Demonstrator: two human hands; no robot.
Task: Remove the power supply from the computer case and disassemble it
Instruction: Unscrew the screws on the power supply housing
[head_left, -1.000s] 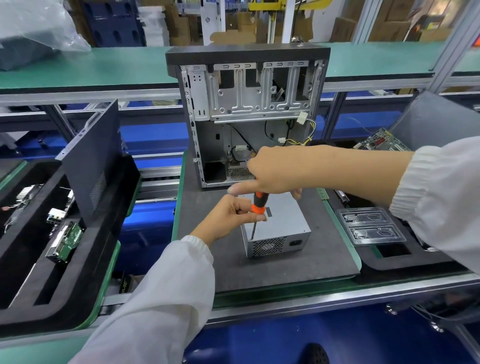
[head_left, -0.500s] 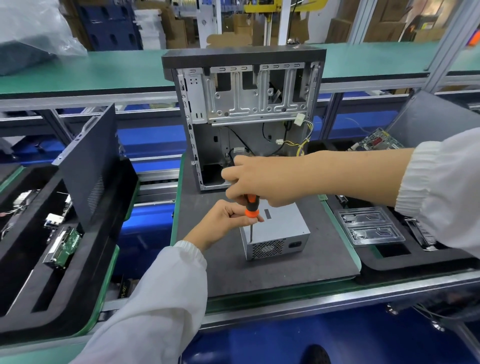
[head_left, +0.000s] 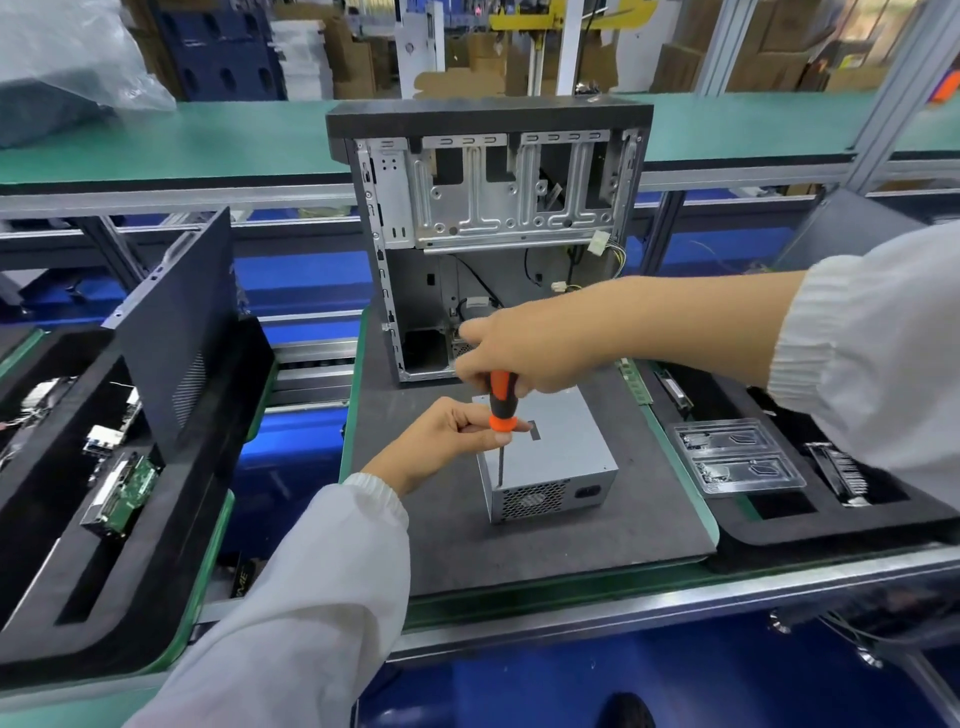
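The grey power supply (head_left: 561, 447) lies on the dark mat (head_left: 545, 540) in front of the open computer case (head_left: 493, 208), its fan grille facing me. My right hand (head_left: 524, 351) grips the top of an orange-and-black screwdriver (head_left: 501, 402) held upright. The metal shaft runs down along the power supply's left front corner. My left hand (head_left: 447, 439) pinches the lower orange end of the handle beside the unit's left edge. The screwdriver tip is hard to make out against the metal.
A black side panel (head_left: 176, 322) leans in the foam tray (head_left: 130, 519) on the left, which also holds circuit boards (head_left: 122, 493). On the right, another foam tray (head_left: 831, 519) carries clear plastic packs (head_left: 737, 460). Loose cables (head_left: 597, 254) hang inside the case.
My right hand has lifted slightly, baring more of the orange-and-black handle. My left hand still pinches the handle's lower end. The power supply has not moved.
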